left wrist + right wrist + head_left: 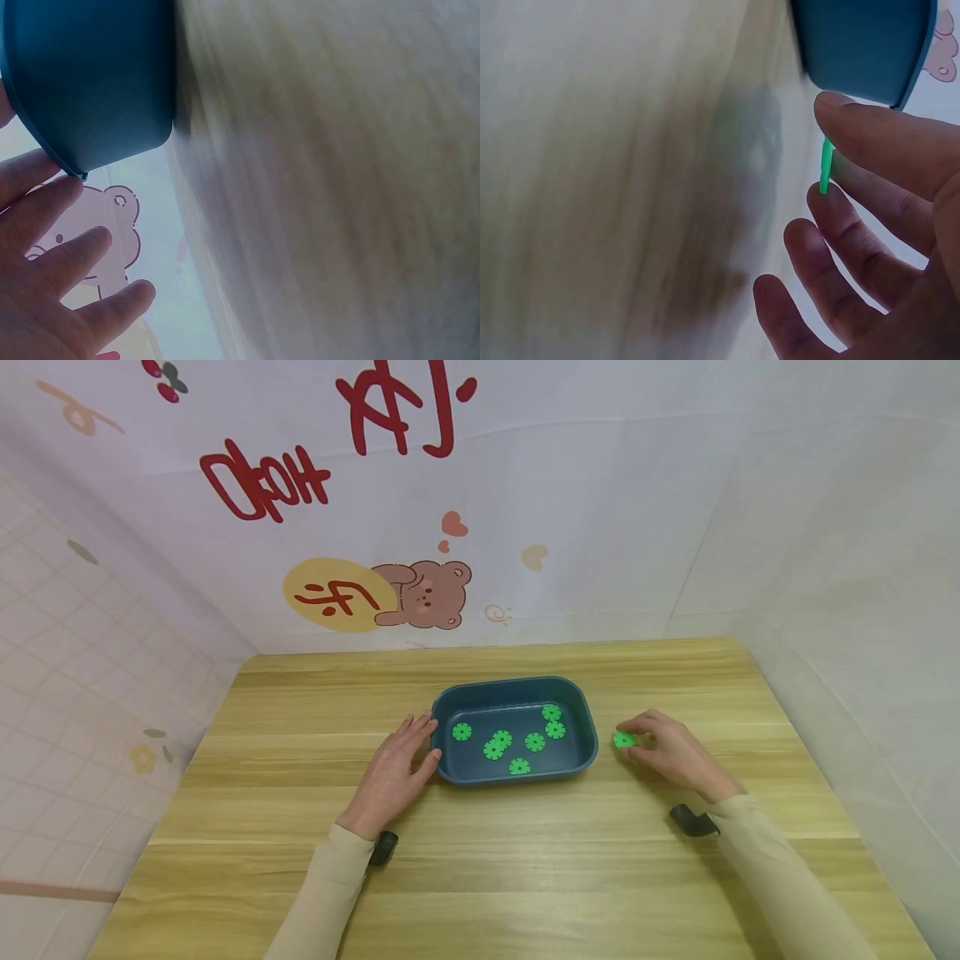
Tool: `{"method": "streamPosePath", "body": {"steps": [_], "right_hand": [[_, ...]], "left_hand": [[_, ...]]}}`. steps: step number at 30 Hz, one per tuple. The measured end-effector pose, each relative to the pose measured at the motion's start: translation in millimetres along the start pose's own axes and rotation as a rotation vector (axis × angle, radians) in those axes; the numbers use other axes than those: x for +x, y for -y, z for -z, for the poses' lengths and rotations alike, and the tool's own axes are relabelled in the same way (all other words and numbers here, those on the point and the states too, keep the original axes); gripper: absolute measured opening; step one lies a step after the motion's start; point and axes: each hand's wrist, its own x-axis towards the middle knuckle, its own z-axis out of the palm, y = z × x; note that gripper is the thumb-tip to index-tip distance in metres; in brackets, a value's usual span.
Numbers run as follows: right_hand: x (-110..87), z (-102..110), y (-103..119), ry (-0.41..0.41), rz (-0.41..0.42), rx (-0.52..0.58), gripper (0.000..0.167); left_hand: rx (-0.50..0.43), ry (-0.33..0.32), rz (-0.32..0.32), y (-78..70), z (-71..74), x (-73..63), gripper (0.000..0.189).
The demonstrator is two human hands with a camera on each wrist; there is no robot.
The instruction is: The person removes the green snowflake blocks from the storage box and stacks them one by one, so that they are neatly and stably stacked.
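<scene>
Green and thin, a little notched disc [623, 740] is pinched by the right grip [670, 756], with the thumb and fingertips clamped on it. It is held just outside the right end of the blue tray [495, 695], and it cannot be told whether the desk [525, 877] is touched by it. Because there is so little of it to be held, the disc could be dropped if the pinch is made too soft, or flicked away if it is squeezed too hard. A wall stands between it and the other green discs [535, 742] in the tray, so if the disc is moved that way too low, the rim could be bumped and the disc knocked loose. At the far end, the tray's left side is touched by the left grip [393, 777], whose fingers are spread apart and not wrapped around anything. If a hard push is given there, the tray could be slid along the desk, and the discs inside could be shaken into a pile.
</scene>
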Motion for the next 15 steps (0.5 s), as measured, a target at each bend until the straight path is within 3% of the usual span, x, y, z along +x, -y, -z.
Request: {"method": "streamPosePath", "body": {"steps": [15], "right_hand": [[6.6,-0.9,-4.8,0.074,-0.008,-0.04,0.031]], "left_hand": [[-0.001,0.011,0.006,0.4,0.9,-1.0,0.052]]}}
